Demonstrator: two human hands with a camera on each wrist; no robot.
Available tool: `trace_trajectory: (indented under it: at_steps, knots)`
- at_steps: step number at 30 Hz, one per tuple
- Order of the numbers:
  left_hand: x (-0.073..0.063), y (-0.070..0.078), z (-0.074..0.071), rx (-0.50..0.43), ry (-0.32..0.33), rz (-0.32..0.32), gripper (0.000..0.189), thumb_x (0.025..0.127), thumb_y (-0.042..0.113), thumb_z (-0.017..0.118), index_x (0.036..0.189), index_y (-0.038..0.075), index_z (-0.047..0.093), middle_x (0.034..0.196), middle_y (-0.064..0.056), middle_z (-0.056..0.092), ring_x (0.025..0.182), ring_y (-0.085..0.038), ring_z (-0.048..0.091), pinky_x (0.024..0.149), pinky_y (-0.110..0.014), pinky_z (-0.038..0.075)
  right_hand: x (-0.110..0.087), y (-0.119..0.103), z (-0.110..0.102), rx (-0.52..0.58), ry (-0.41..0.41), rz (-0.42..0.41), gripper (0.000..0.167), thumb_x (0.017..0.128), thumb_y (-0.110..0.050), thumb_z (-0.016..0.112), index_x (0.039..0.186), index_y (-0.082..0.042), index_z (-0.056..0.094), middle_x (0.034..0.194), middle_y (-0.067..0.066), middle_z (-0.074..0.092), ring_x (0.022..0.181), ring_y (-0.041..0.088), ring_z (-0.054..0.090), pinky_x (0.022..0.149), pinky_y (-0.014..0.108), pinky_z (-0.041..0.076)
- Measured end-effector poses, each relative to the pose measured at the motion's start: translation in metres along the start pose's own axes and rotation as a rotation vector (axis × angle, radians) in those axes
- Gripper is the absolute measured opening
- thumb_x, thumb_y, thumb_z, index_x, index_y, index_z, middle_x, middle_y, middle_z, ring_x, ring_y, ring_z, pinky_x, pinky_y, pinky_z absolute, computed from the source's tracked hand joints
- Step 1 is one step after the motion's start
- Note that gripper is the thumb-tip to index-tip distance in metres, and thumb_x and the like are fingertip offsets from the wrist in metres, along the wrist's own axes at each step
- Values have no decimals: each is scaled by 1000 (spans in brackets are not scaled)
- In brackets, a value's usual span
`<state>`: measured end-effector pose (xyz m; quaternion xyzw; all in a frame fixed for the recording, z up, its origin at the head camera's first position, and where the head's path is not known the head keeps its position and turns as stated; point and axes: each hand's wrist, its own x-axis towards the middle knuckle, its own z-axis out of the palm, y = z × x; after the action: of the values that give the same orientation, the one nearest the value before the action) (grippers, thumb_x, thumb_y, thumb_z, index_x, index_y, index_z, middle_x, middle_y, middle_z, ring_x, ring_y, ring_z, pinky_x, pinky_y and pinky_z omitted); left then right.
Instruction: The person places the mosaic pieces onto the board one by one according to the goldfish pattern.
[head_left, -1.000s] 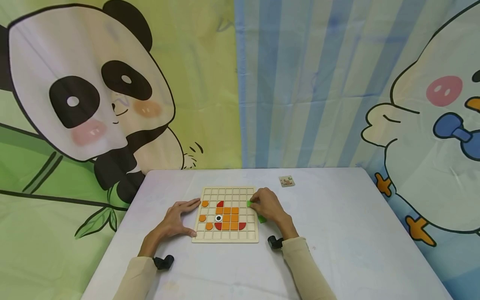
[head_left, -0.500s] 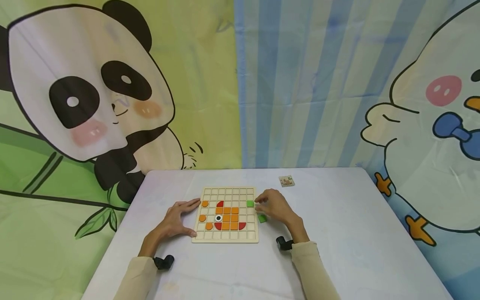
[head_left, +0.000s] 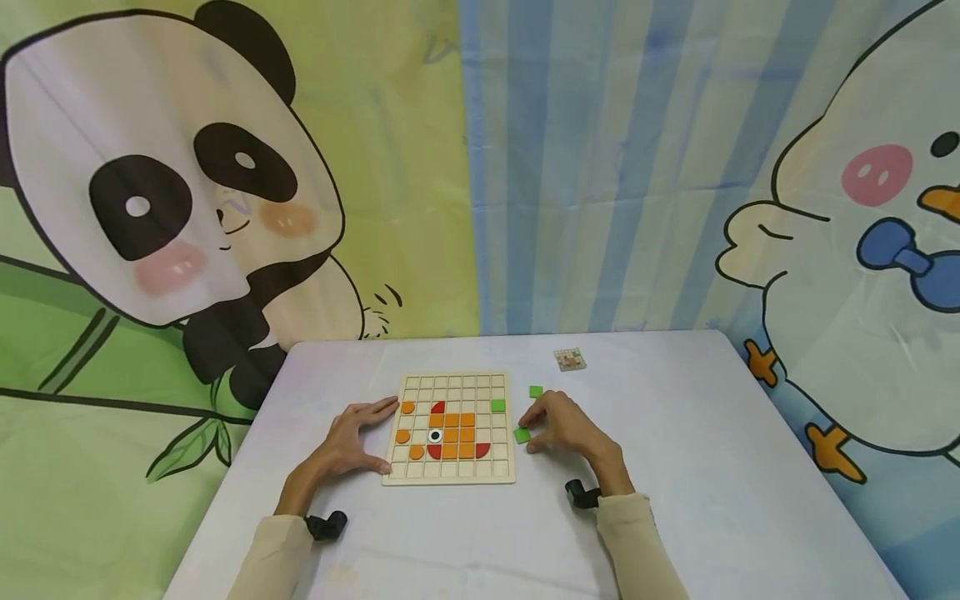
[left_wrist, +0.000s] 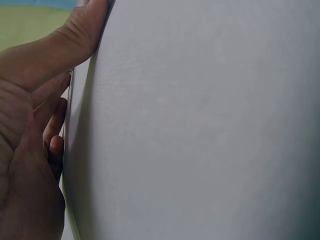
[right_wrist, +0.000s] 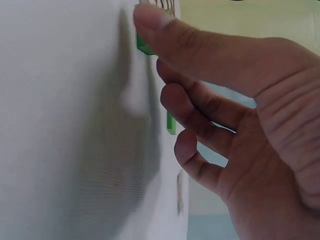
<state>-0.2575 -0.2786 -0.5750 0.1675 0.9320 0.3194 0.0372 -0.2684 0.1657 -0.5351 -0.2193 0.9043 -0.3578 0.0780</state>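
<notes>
A cream grid board (head_left: 450, 477) lies on the table with orange squares (head_left: 467, 435), red curved pieces, orange discs and a round eye piece on it. A green square tile (head_left: 498, 406) sits near the grid's right edge. My left hand (head_left: 347, 440) rests against the board's left side, thumb at the lower corner and fingers higher up. Just right of the board, my right hand (head_left: 567, 427) has thumb and index finger spread around another green tile (head_left: 522, 435). In the right wrist view the thumb partly covers that green tile (right_wrist: 144, 46); firm contact cannot be made out.
A third green tile (head_left: 536, 391) lies beyond my right hand. Farther back is a small patterned card (head_left: 570, 359). The white table (head_left: 720, 467) reaches a hanging cloth (head_left: 540, 208) with cartoon animals.
My right hand has let go of the green tile on the grid and moved right and nearer, down to the loose tile beside the board. My left hand has stayed put.
</notes>
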Motion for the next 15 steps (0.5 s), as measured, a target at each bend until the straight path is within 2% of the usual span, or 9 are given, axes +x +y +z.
trace_trajectory:
  at_steps: [8,12,15]
  knots:
    - [-1,0,1,-8,-2,13,124,59,44,108,165,18,50,175,-6,45,150,-43,42,118,-68,25,0,6,5,10,7,-63,25,74,0,98,95,-7,87,93,3,85,86,17,77,81,34,64]
    - [-1,-1,1,9,6,18,124,59,45,108,165,18,50,175,-6,45,149,-42,42,118,-68,26,3,5,5,12,20,-44,22,76,-4,98,93,-9,85,90,0,82,84,15,72,80,31,60]
    - [0,-1,1,8,4,12,124,59,44,108,165,19,50,175,-5,45,150,-42,42,119,-68,26,8,3,6,-9,59,-41,22,77,-9,99,93,-11,84,89,-3,79,84,14,69,81,31,57]
